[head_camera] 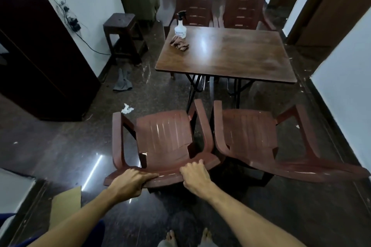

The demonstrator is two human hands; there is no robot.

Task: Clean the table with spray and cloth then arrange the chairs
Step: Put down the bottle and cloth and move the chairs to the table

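Observation:
A brown wooden table (236, 54) stands in the middle of the room. On its far left corner stand a white spray bottle (180, 27) and a crumpled brown cloth (179, 43). Two reddish plastic armchairs are on the near side, pulled back from the table. My left hand (130, 181) and my right hand (195, 176) both grip the top of the backrest of the near left chair (164, 138). The near right chair (255, 138) stands beside it. Two more chairs, the far left chair (193, 4) and the far right chair (246, 6), face me across the table.
A dark wooden stool (122, 34) stands at the left by the wall. A dark cabinet (36, 56) fills the left side. A grey rag (122, 80) and a white paper scrap (126, 108) lie on the glossy floor. Cardboard (66, 204) lies near my left arm.

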